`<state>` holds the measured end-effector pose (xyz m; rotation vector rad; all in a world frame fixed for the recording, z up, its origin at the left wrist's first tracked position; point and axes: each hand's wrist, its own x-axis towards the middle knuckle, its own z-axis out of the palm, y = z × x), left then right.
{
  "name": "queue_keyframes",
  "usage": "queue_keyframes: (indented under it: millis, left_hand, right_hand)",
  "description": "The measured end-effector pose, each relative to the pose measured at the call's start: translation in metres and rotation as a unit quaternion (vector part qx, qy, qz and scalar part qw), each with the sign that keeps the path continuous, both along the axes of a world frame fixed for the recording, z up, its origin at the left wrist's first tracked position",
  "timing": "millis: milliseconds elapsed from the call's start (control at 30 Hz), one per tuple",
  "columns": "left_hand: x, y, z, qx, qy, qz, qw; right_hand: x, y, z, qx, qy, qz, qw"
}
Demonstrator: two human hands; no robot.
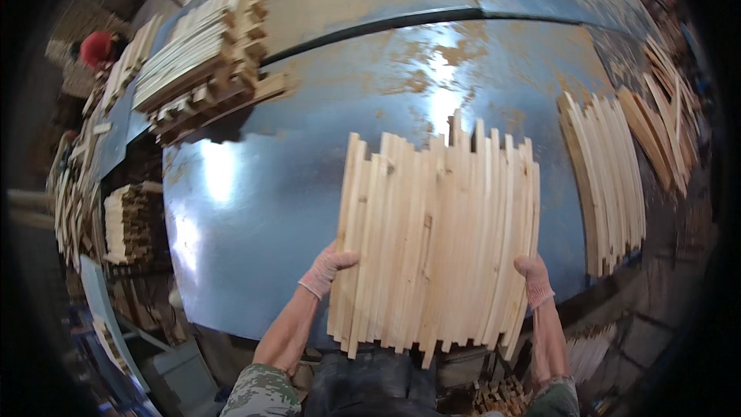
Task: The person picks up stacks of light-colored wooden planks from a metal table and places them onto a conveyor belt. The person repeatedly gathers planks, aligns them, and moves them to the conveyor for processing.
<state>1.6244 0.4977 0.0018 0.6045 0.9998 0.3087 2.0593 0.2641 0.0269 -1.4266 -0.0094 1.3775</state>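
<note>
A wide bundle of pale wooden strips (432, 239) lies side by side between my hands, over the near edge of a blue-grey metal table (255, 239). The strips' ends are uneven at the far and near sides. My left hand (328, 269), in a pinkish knit glove, grips the bundle's left side, thumb on top. At its right side my right hand (534, 278), gloved alike, presses inward with the thumb over the edge. The fingers of both hands are mostly hidden behind the wood.
Stacked strips (193, 54) stand at the far left of the table. A row of strips (606, 181) lies along the right edge, with loose pieces (664, 120) beyond. Another wood stack (131, 224) sits lower left. A raised seam (370, 27) crosses the far tabletop; sawdust (463, 54) is scattered there.
</note>
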Motion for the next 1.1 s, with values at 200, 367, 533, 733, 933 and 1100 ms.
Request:
queue_keyframes:
  millis: [200, 367, 533, 733, 933, 1100]
  left_hand:
    - [-0.07, -0.044, 0.014, -0.022, -0.021, 0.067, 0.997]
    - [-0.151, -0.071, 0.042, 0.027, -0.041, 0.133, 0.99]
    - [-0.236, -0.112, 0.115, 0.133, -0.079, 0.232, 0.96]
    - [-0.376, -0.155, 0.184, 0.245, -0.096, 0.323, 0.909]
    - [-0.549, -0.223, 0.255, 0.352, -0.082, 0.42, 0.833]
    - [-0.66, -0.324, 0.292, 0.378, 0.004, 0.556, 0.74]
  right_hand:
    - [-0.037, -0.008, -0.01, 0.023, -0.017, 0.049, 0.998]
    - [-0.072, 0.026, -0.025, 0.106, -0.063, 0.135, 0.983]
    - [-0.131, 0.085, 0.051, 0.157, -0.129, 0.204, 0.958]
    - [-0.252, 0.165, 0.148, 0.234, -0.226, 0.291, 0.899]
    - [-0.429, 0.206, 0.209, 0.296, -0.286, 0.367, 0.834]
    - [-0.6, 0.269, 0.202, 0.357, -0.298, 0.471, 0.75]
